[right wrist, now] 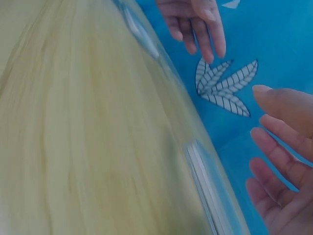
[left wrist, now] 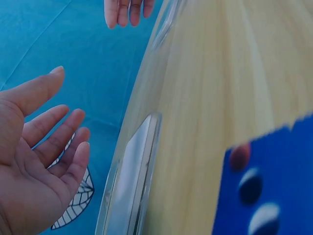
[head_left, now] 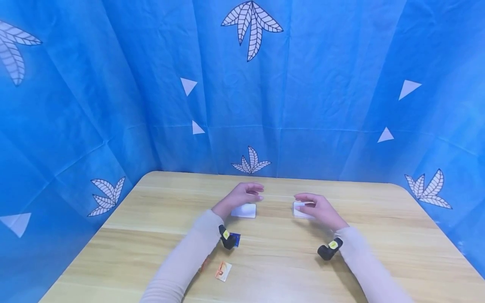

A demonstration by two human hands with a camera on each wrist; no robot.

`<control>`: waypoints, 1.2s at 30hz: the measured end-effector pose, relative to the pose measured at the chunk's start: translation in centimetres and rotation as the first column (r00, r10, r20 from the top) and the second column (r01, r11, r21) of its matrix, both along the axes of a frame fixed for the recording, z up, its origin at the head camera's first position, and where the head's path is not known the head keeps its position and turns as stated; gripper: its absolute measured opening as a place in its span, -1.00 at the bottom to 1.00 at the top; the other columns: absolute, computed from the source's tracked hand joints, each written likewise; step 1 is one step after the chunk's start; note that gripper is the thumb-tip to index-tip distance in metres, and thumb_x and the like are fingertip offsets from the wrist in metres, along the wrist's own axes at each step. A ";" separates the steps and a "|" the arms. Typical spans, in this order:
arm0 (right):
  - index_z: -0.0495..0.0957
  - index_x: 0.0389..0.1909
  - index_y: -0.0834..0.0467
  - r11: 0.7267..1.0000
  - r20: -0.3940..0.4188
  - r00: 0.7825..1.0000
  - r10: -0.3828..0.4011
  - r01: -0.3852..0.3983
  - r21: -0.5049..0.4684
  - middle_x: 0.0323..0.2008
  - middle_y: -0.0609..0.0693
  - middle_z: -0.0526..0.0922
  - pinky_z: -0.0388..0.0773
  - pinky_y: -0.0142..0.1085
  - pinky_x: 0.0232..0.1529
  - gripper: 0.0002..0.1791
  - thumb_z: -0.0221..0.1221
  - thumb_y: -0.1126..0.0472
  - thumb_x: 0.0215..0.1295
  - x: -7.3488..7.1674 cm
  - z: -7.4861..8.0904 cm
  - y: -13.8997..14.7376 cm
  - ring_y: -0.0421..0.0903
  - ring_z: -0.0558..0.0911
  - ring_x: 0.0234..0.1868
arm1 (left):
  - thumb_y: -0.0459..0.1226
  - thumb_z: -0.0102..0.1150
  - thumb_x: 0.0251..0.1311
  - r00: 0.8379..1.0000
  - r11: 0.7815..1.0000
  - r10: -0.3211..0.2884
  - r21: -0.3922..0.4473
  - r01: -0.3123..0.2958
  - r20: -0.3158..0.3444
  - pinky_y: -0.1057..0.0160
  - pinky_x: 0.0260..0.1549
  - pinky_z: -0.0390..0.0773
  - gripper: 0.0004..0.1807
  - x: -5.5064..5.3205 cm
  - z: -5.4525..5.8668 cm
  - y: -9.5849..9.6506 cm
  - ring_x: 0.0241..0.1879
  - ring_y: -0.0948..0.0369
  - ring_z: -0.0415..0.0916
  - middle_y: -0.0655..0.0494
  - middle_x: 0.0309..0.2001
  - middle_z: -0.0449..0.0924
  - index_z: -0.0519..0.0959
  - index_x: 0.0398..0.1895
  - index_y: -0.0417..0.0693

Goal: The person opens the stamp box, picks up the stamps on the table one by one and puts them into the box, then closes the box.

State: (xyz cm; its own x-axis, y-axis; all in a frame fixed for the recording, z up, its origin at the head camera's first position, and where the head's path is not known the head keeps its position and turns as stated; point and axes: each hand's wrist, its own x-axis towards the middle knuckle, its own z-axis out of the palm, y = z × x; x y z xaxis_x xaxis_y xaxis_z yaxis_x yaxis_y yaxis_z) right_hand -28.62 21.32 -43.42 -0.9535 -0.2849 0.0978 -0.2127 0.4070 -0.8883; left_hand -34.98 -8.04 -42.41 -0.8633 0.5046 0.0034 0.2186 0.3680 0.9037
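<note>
My left hand point(head_left: 242, 194) hovers over the table with its fingers loosely bent and nothing in its grasp. Just below it lies a white rectangular slab in a clear plastic case point(head_left: 244, 211), whose see-through walls show in the left wrist view point(left wrist: 132, 176). My right hand point(head_left: 317, 207) hangs above a second such white slab point(head_left: 299, 210), covering part of it in the head view. Thumb and fingers of the right hand point(right wrist: 288, 161) are spread apart, holding nothing. Between the two hands there is a gap of bare wood.
A small blue packet with a jagged edge point(head_left: 235, 240) lies beside the left wrist. Nearer me is an orange and white packet point(head_left: 223, 271), with a reddish one point(head_left: 204, 264) partly hidden by the left sleeve. A blue curtain point(head_left: 242, 105) stands behind the wooden table point(head_left: 280, 261).
</note>
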 end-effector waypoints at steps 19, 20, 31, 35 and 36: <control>0.40 0.19 0.30 1.000 -0.005 1.000 0.000 0.000 0.007 0.18 0.31 0.43 0.54 -0.41 -0.11 -0.42 0.25 0.14 0.19 0.8 -1.2 5.2 0.23 0.50 0.11 | -0.22 0.29 0.11 0.998 0.999 -0.032 0.007 0.032 0.051 0.26 -0.07 0.54 -0.50 1.4 0.2 3.5 0.05 0.17 0.49 0.11 0.10 0.55 0.49 0.17 -0.03; 0.39 0.19 0.31 1.000 -0.005 1.000 -0.002 0.002 0.005 0.18 0.32 0.43 0.53 -0.42 -0.10 -0.42 0.26 0.15 0.19 0.8 -1.3 5.4 0.24 0.49 0.11 | -0.22 0.29 0.11 0.998 0.999 -0.032 0.008 0.032 0.058 0.26 -0.08 0.54 -0.49 1.4 0.1 3.7 0.05 0.18 0.49 0.11 0.10 0.55 0.49 0.17 -0.03; 0.33 0.24 0.31 1.000 0.026 1.000 0.015 -0.015 0.001 0.19 0.29 0.43 0.47 -0.40 -0.04 -0.35 0.28 0.17 0.15 0.4 -2.5 7.1 0.19 0.45 0.14 | -0.31 0.30 0.08 0.991 0.997 0.003 0.071 -0.013 0.132 0.26 -0.13 0.55 -0.51 1.4 -0.4 5.6 0.00 0.19 0.51 0.12 0.06 0.58 0.50 0.14 -0.07; 0.30 0.26 0.34 0.999 0.054 0.998 0.031 -0.030 -0.026 0.22 0.31 0.39 0.45 -0.45 -0.03 -0.32 0.28 0.20 0.15 0.3 -2.7 7.3 0.22 0.42 0.18 | -0.31 0.32 0.05 0.994 0.998 0.000 0.066 -0.007 0.109 0.26 -0.09 0.54 -0.51 1.5 -0.6 6.4 0.00 0.18 0.50 0.11 0.03 0.58 0.51 0.12 -0.08; 0.30 0.26 0.35 0.999 0.061 0.998 0.032 -0.030 -0.030 0.23 0.32 0.38 0.45 -0.47 -0.02 -0.32 0.28 0.20 0.14 0.3 -2.6 7.3 0.24 0.41 0.19 | -0.31 0.32 0.05 0.995 0.998 -0.001 0.061 -0.005 0.103 0.27 -0.08 0.54 -0.50 1.5 -0.7 6.6 0.00 0.19 0.50 0.12 0.03 0.59 0.50 0.13 -0.08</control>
